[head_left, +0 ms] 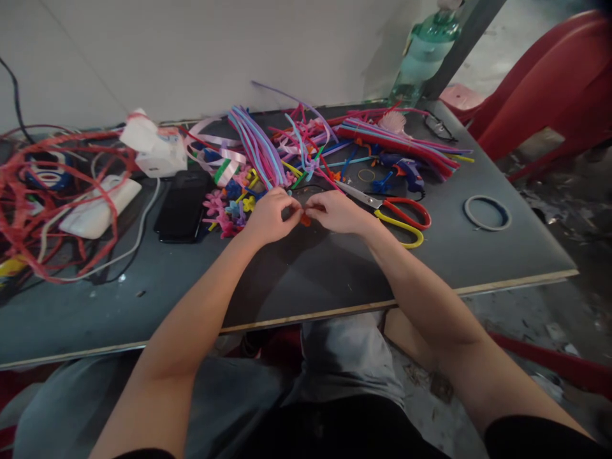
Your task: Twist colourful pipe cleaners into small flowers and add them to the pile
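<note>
Pinching a small orange piece (pixel 305 220), left hand (pixel 268 217) and right hand (pixel 337 211) curl near fuzzy stems (pixel 258 146) and loop-handled scissors (pixel 377 204).

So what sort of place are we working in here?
Most likely an informal craft workspace: bundles of coloured fuzzy stems, scissors with one red and one yellow handle, and what looks like a glue gun lie on the dark table.
</note>
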`<action>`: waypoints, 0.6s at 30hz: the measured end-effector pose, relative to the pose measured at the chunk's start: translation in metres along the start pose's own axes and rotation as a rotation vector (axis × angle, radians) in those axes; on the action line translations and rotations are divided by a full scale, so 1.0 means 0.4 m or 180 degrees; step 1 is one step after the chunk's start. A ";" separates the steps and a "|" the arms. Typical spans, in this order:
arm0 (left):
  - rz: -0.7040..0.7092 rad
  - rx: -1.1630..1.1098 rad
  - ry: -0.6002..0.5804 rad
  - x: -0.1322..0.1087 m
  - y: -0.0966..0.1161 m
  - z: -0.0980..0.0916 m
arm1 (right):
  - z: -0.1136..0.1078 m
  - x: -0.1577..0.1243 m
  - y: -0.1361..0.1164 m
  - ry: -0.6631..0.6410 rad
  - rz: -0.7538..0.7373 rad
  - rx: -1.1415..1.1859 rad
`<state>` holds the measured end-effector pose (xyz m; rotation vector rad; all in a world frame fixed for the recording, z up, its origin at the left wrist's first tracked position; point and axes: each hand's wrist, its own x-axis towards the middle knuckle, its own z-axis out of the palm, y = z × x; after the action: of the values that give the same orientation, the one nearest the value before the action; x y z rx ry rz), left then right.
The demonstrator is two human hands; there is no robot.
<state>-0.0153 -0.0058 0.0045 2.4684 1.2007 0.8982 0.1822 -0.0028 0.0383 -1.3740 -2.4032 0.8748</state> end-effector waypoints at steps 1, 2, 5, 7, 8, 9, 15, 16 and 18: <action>-0.0170 0.0020 0.0002 0.000 0.006 0.003 | 0.006 -0.004 -0.008 0.0112 0.0066 -0.0213; -0.0375 0.0037 0.0031 0.001 0.013 0.007 | 0.014 -0.008 -0.017 0.0218 0.0125 -0.0443; -0.1198 -0.0081 0.0305 0.000 0.046 0.025 | 0.040 -0.019 -0.039 0.0476 0.0217 -0.1077; -0.1827 -0.0480 0.0474 0.002 0.065 0.038 | 0.055 -0.022 -0.050 0.0592 0.0218 -0.1327; -0.2101 -0.0762 0.0555 0.003 0.071 0.043 | 0.060 -0.022 -0.054 0.0637 0.0216 -0.1390; -0.2315 -0.1077 0.0636 0.005 0.073 0.046 | 0.063 -0.021 -0.056 0.0686 0.0233 -0.1414; -0.2306 -0.2628 0.0720 0.018 0.044 0.033 | 0.057 -0.002 -0.036 0.1018 0.0451 -0.0645; -0.2228 -0.2763 0.0661 0.019 0.038 0.031 | 0.055 0.001 -0.029 0.1045 0.0397 -0.0467; -0.2076 -0.2924 0.0584 0.020 0.030 0.027 | 0.054 0.006 -0.015 0.1083 0.0268 -0.0217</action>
<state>0.0025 -0.0067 0.0050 1.2020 1.1570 1.1282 0.1666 -0.0112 0.0247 -1.5193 -2.1463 0.5292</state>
